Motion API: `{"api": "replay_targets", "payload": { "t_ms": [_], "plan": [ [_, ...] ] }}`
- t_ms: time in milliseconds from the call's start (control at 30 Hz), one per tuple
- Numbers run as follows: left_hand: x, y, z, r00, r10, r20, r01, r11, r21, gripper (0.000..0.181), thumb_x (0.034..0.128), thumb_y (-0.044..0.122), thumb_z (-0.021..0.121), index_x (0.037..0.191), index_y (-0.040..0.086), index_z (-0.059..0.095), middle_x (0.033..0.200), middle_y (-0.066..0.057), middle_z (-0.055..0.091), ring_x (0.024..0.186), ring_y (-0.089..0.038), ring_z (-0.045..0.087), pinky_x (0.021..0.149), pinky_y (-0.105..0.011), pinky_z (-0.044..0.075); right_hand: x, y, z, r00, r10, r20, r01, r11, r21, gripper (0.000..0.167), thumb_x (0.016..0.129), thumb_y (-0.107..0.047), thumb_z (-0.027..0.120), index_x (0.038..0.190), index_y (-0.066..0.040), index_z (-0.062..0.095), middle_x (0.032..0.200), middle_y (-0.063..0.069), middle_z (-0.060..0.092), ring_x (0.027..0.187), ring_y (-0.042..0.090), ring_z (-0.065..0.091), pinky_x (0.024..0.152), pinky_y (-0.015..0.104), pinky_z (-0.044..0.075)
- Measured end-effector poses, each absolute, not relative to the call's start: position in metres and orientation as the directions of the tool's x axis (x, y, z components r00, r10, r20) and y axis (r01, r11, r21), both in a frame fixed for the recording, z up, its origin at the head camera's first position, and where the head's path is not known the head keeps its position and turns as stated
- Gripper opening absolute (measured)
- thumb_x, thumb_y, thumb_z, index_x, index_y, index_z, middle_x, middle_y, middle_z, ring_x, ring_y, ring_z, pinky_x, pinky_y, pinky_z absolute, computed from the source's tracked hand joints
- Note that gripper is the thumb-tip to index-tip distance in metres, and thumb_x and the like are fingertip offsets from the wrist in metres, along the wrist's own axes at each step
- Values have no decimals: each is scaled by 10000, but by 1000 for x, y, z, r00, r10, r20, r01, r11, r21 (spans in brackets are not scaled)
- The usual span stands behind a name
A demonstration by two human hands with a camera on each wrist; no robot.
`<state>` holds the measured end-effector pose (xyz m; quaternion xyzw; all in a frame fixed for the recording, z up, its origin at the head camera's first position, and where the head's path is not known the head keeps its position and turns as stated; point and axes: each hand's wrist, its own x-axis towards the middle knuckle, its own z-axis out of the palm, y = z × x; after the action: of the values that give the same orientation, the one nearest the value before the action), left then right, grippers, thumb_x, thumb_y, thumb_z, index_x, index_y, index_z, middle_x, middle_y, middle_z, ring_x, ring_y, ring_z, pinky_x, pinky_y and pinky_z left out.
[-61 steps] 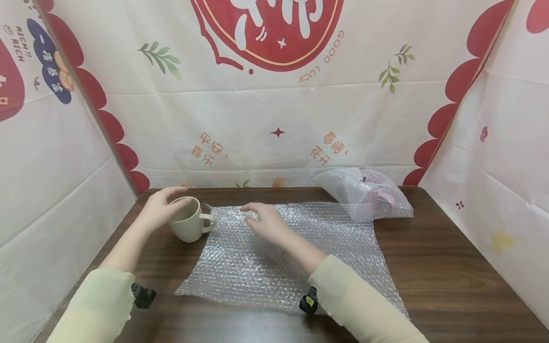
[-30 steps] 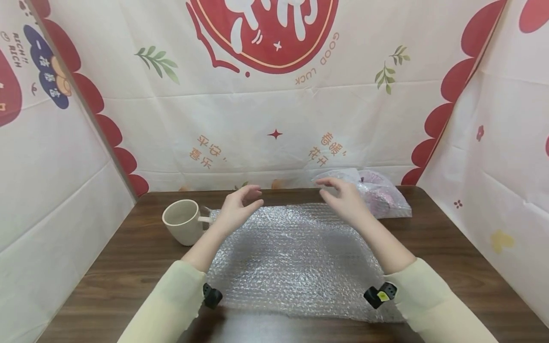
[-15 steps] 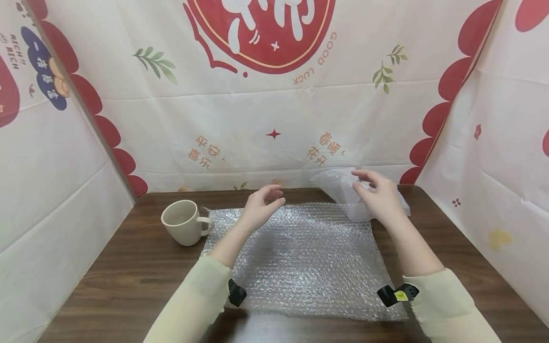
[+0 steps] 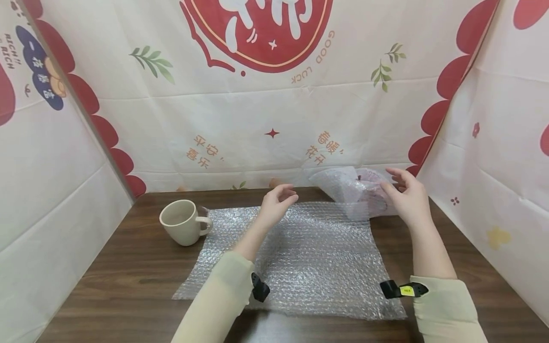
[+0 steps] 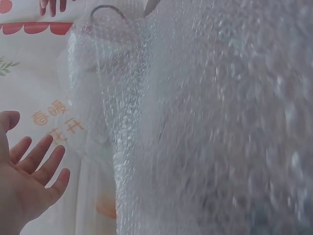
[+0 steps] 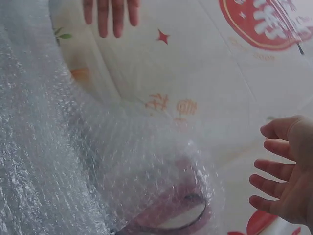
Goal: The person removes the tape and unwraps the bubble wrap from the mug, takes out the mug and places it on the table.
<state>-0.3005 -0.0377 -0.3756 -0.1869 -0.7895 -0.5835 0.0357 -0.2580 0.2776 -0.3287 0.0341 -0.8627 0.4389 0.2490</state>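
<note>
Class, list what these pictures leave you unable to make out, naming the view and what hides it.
Head: what the pink bundle is, blurred by bubble wrap, its right end behind the right hand.
Head: top of the red emblem, cut by the upper edge.
Right wrist: most of the left hand, cut by the upper edge.

Bright head view, the clear plastic bubble-wrap sheet (image 4: 321,262) glittering toward 6 o'clock; 2 wrist views dimmer, hazy.
</note>
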Motion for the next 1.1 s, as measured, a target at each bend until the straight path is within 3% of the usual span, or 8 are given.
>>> {"api": "replay_targets", "payload": {
  "t_ms": [233,633,933,1100],
  "plan": [
    [-308,-16,-378,-928,254,272,328,211,921,412,960,249,596,1331,82,531,1181,-48,628,1098,-201,577,916,-370,477,-263,296,-348,-891,210,403,-233,549,-802,571,949,-300,599,1408,-4,430,1373,255,454,1264,388,411,1048,468,331],
    [-323,13,-390,-947,210,243,283,187,941,468,953,340,595,1349,102,517,1205,-7,600,1078,-165,568,898,-345,479,-269,304,-368,-897,239,371,-215,496,-841,622,934,-286,632,1438,-16,387,1407,236,419,1297,371,386,1067,420,327],
    [-324,33,-384,-946,250,205,256,194,947,594,955,376,584,1441,88,399,1366,-68,498,1131,-192,539,900,-375,482,-271,305,-374,-898,247,364,-210,485,-849,674,912,-291,664,1450,-20,361,1420,256,400,1326,379,336,1092,487,255],
    [-327,47,-385,-954,239,182,239,239,941,604,953,377,587,1467,141,373,1430,-61,437,1195,-234,513,909,-378,478,-274,308,-380,-910,229,346,-187,518,-835,712,916,-328,650,1463,-10,323,1438,270,366,1345,422,280,1076,572,218]
  ]
}}
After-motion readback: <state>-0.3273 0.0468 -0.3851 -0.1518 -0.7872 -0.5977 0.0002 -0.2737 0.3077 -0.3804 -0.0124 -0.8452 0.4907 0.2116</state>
